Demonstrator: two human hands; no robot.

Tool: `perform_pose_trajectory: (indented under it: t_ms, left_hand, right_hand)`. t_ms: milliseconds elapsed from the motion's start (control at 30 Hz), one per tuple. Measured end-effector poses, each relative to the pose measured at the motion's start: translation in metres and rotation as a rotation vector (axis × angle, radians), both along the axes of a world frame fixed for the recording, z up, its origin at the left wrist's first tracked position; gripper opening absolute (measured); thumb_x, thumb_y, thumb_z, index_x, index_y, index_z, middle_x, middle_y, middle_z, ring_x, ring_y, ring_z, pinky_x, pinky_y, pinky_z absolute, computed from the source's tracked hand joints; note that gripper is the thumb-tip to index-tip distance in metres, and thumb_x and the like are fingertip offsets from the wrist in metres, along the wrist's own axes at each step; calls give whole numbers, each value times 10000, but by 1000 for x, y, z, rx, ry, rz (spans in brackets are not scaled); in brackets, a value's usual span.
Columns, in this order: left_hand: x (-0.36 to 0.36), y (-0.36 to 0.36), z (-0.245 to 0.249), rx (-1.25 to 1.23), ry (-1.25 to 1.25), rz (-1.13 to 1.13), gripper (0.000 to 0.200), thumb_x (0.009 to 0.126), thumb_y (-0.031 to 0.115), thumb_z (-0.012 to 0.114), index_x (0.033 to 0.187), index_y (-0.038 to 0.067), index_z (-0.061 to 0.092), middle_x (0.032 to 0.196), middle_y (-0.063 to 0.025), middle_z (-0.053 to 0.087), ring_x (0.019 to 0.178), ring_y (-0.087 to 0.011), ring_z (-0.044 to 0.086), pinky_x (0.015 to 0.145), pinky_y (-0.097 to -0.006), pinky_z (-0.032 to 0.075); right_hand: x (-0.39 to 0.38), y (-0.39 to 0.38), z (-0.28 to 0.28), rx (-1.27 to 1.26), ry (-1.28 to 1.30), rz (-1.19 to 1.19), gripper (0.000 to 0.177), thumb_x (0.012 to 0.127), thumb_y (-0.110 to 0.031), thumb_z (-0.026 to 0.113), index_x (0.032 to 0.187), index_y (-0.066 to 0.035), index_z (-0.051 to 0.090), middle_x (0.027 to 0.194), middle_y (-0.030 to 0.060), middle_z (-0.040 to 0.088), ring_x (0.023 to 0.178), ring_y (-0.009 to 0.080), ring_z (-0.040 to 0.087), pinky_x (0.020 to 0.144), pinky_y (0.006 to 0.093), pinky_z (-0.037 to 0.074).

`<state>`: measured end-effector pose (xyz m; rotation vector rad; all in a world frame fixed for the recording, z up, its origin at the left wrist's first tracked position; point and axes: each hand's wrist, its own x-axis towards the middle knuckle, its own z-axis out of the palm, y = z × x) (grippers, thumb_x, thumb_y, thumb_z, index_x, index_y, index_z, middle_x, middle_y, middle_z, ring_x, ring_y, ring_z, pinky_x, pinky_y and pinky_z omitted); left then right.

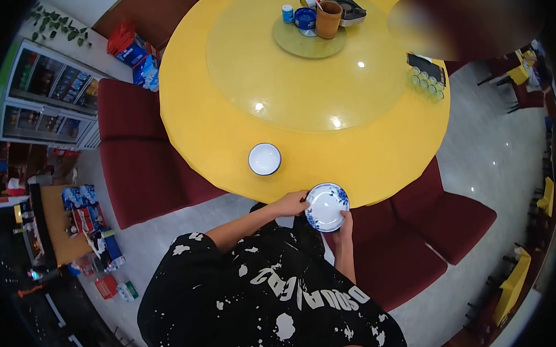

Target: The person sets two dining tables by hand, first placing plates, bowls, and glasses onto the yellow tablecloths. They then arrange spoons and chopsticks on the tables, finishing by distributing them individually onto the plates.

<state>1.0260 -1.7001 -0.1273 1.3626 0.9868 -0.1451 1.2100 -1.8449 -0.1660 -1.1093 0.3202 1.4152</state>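
A white plate (326, 207) with blue flowers on its rim is held between both hands at the near edge of the round table; whether more plates lie under it I cannot make out. My left hand (292, 204) grips its left side, the thumb at the rim. On the lower right side my right hand (344, 223) is closed on the rim, most of its fingers hidden beneath. Left of the plate, a white bowl (265, 159) with a blue rim rests on the yellow tablecloth (221, 152), apart from both hands.
A glass turntable (243, 94) carries a brown cup (328, 20), a blue tin (305, 18) and a portable stove (351, 11). Several glasses (426, 83) stand at the table's right edge. Dark red chairs (135, 173) surround it. A drinks fridge (48, 90) is at left.
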Motion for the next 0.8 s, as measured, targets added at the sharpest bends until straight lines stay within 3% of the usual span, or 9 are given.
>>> perform_pose_trajectory:
  t_ms: [67,133,200,300,400,467,667,733,800]
  left_hand:
    - [-34,26,52,-133,-12,-34,442,920,210,583,1306,7,518,1008,-165,661,745,-224,660,599,-328,524]
    - [-75,55,30,282,132,89,534,911,309,633,1311,-15,493,979,-163,647,713,-218,672,574,-334,535]
    - [-116,79,-17,1048,156,413,526,892,299,660,1284,-14,503,965,-161,640,754,-218,683,557,-340,553]
    - [-123,116,-62,261,183,495,493,853,162,639,1270,-28,458,1155,-238,589,987,-347,654,583,-405,591]
    - [-107,126,-114,72,-155,518,485,830,34,557,1290,-5,407,1191,-228,549,1022,-369,633,594,-445,612]
    - [-93,142,-137,-34,-180,504,535,795,-50,474,1316,12,372,1239,-200,517,1003,-358,636,591,-452,619]
    - [-69,161,-113,-204,-180,408,545,775,-79,450,1305,30,389,1228,-200,524,1018,-363,624,703,-477,615]
    - [-48,162,-130,-282,-256,320,589,771,-87,443,1340,49,374,1266,-197,516,1053,-371,614,726,-501,605]
    - [-30,163,-128,-368,-282,226,654,760,-87,455,1382,88,358,1303,-176,513,1097,-377,600,740,-533,593]
  right_hand:
    - [-26,-9,-7,95,61,-63,619,844,-260,427,1410,-12,391,1384,195,504,1261,367,505,1062,482,415]
    - [-50,-11,-3,168,32,-130,622,845,-278,437,1398,3,409,1367,189,526,1246,360,520,1061,475,416]
    - [-79,-6,16,155,-9,-216,625,844,-288,425,1394,9,419,1360,197,533,1238,370,526,1054,482,422]
    - [-101,-7,25,158,-36,-318,622,842,-295,417,1381,14,438,1339,206,551,1213,383,544,1036,490,437]
    - [-109,-17,24,162,28,-400,642,823,-287,423,1382,27,431,1329,224,556,1187,406,559,1029,521,440]
    - [-103,-24,12,172,44,-448,660,807,-283,428,1386,33,423,1333,234,548,1198,413,551,1040,535,430]
    - [-114,-36,17,115,114,-599,643,810,-249,419,1373,61,421,1327,262,542,1209,410,547,1077,510,412]
    - [-106,-39,-37,175,88,-653,666,791,-259,435,1378,55,420,1324,256,547,1205,415,549,1071,523,412]
    - [-112,-31,-45,177,105,-754,668,783,-263,449,1370,58,429,1300,251,567,1186,414,564,1064,517,419]
